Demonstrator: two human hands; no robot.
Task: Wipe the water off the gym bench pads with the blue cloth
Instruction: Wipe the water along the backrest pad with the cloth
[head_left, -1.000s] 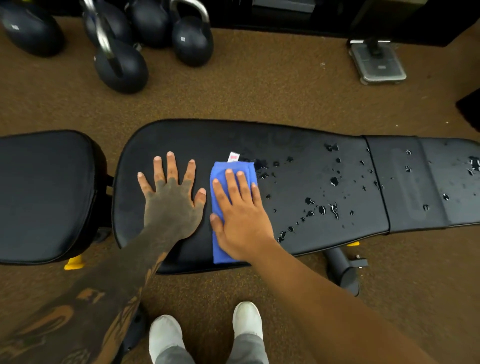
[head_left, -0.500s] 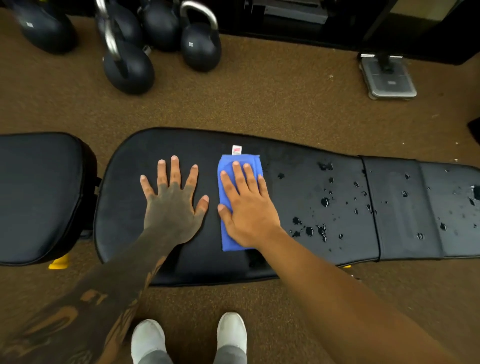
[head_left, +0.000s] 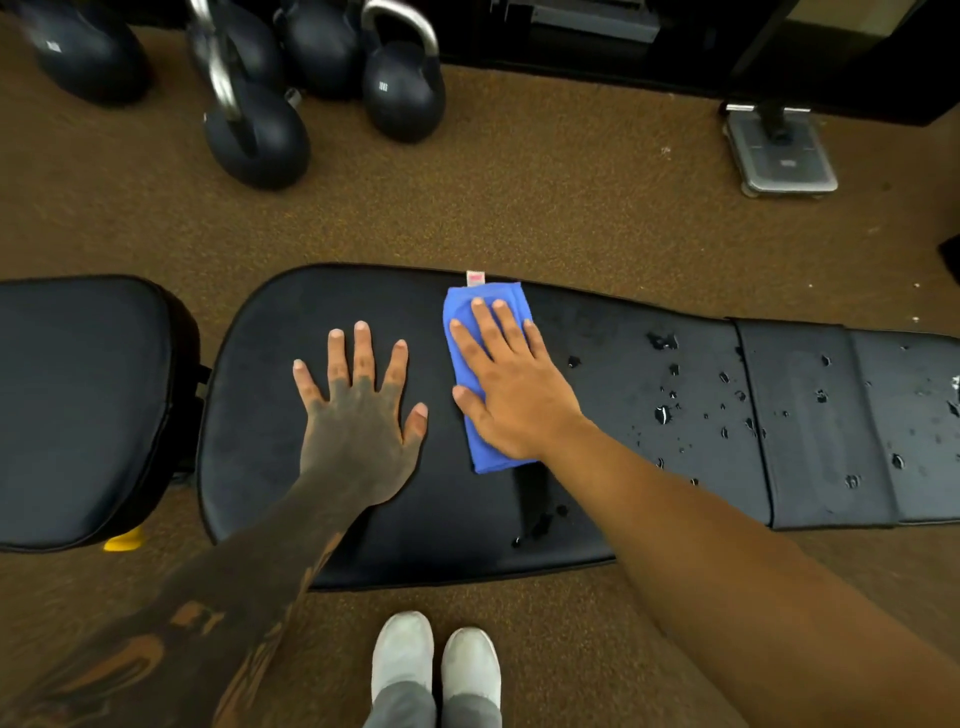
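A long black bench pad (head_left: 270, 426) runs across the view, with a separate seat pad (head_left: 72, 410) to its left. My right hand (head_left: 511, 395) lies flat on a folded blue cloth (head_left: 480, 452), pressing it onto the long pad near its far edge. A small white tag sticks out past the cloth's far end. My left hand (head_left: 358, 415) rests flat on the dry part of the pad, fingers spread, holding nothing. Water drops (head_left: 662, 413) dot the pad to the right of the cloth, and a few sit near the front edge (head_left: 540, 525).
Several black kettlebells (head_left: 254, 135) stand on the brown floor beyond the bench at the upper left. A grey metal foot plate (head_left: 782, 161) sits at the upper right. My white shoes (head_left: 434, 665) stand close to the bench's front edge.
My right hand has slid the cloth away from me toward the pad's far edge. Drops beside the cloth are gone. The left hand has stayed flat in place.
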